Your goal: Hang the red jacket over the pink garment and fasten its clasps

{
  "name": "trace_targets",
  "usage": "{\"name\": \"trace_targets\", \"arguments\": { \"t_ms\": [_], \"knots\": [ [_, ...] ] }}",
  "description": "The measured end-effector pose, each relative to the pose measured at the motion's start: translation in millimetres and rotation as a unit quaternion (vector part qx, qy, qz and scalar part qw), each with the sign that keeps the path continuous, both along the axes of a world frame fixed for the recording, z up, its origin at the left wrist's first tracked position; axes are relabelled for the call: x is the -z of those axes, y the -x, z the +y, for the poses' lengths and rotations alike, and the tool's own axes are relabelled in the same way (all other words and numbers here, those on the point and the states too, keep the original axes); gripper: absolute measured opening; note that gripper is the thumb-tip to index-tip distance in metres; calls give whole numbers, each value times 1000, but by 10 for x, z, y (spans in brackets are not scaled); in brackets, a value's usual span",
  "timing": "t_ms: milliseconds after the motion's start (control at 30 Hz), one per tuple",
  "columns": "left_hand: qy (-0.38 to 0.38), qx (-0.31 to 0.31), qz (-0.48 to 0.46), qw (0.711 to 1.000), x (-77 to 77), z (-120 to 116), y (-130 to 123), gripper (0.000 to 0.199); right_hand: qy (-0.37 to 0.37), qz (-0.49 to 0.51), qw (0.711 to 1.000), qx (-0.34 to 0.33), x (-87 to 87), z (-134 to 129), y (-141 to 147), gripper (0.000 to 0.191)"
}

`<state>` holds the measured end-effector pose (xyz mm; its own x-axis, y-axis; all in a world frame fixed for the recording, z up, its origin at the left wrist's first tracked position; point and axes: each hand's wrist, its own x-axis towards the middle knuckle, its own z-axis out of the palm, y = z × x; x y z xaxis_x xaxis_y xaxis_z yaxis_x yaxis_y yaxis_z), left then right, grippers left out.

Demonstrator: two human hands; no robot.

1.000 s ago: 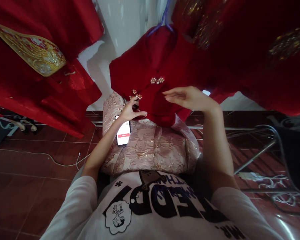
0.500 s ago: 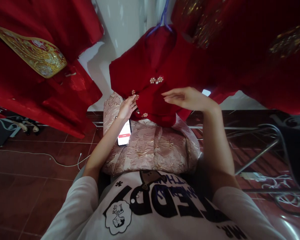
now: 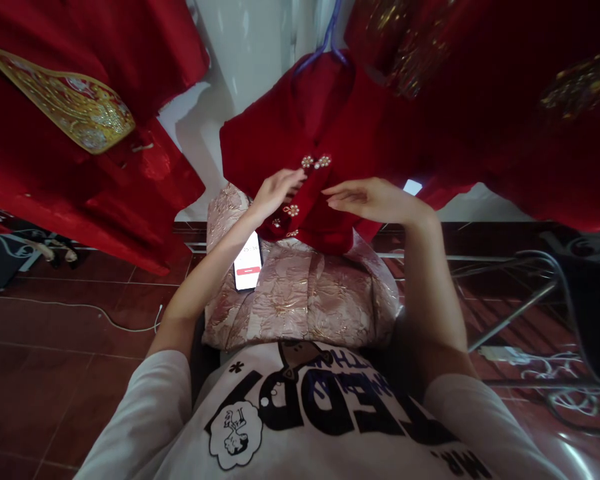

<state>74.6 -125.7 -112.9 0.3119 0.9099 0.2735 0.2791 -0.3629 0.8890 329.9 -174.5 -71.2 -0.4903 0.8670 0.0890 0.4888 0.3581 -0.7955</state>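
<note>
A red jacket (image 3: 260, 147) with a V-shaped neck hangs in front of me on a purple hanger (image 3: 333, 43). Its upper flower-shaped pearl clasp (image 3: 323, 161) has both halves side by side. Farther down the front are another flower clasp piece (image 3: 291, 211) and smaller ones near the hem. My left hand (image 3: 276, 191) is over the jacket front, its slightly blurred fingers stretched toward the upper clasp; whether they touch the cloth I cannot tell. My right hand (image 3: 367, 199) hovers at the jacket's right side, fingers extended and holding nothing visible.
A pink brocade cushion or folded cloth (image 3: 285, 300) lies across my lap, with a lit phone (image 3: 249, 263) on its left part. More red garments (image 3: 170, 60) hang on both sides. At right stand a metal-framed chair (image 3: 545, 257) and tangled white cables (image 3: 575, 373).
My left hand has let go of the lower flower clasp and moved up and right toward the upper one. The released clasp piece sits lower and farther right. My right hand has barely moved.
</note>
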Motion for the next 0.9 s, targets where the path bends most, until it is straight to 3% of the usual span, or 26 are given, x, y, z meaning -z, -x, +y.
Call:
{"name": "trace_targets", "arguments": {
  "t_ms": [100,200,333,467,567,733,900],
  "knots": [
    [-174,-11,88,981,-181,63,-72,30,-6,-1,1000,-7,-7,-7,-10,41],
    [-267,-23,163,950,-262,199,-137,32,-3,-2,1000,-4,-20,-15,-25,40],
    [-302,-6,216,928,-304,364,-233,28,2,-6,1000,2,-40,-25,-30,40],
    [-339,35,277,898,-408,383,-268,19,-13,15,1000,2,-103,-79,11,39],
    [-361,52,324,873,-512,335,-241,16,-81,75,993,31,-189,-123,56,34],
    [-371,77,406,831,-624,289,-199,31,-207,196,950,127,-318,3,171,31],
    [-366,51,431,824,-641,278,-207,39,-144,234,953,127,-373,345,562,57]
  ]
}}
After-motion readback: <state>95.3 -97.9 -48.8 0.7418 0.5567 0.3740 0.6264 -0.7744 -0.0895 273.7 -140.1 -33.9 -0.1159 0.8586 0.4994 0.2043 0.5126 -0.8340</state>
